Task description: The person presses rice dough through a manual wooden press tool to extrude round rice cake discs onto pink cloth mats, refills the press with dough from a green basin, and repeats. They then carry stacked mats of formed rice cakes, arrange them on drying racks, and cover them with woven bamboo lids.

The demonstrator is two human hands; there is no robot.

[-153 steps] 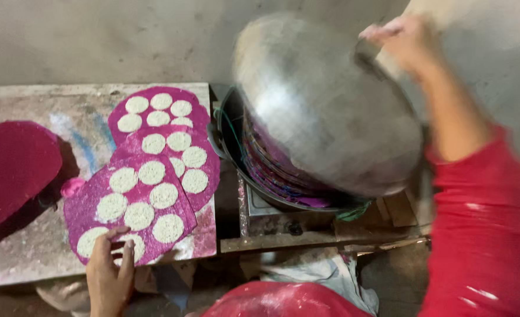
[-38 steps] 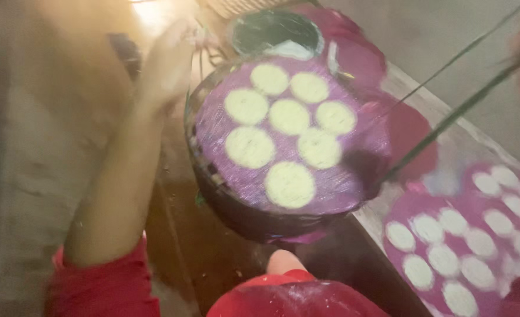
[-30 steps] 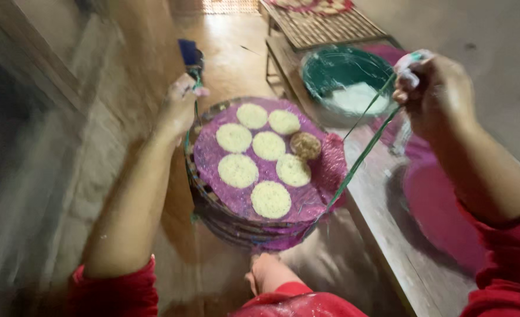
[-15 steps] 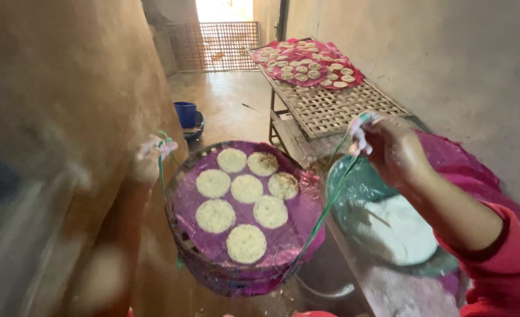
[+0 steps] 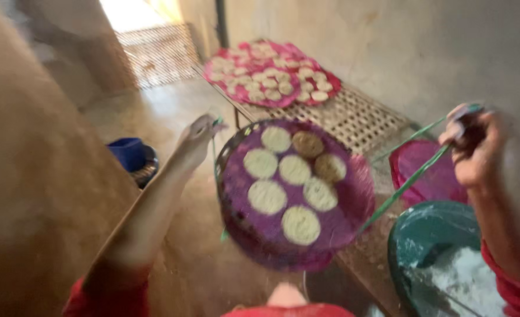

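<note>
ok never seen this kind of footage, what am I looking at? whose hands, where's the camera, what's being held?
There is no machine here. The one view comes from a camera worn on a person's head, looking down at their own two bare hands, with red sleeves. The picture is blurred by motion.

The left hand and the right hand each grip green straps that carry a round basket tray lined in purple. On it lie seven pale round cakes, some browner.

Beyond it stands a slatted rack with more purple sheets of cakes. At lower right is a green bowl of white powder, and a blue bucket stands on the floor at the left.
</note>
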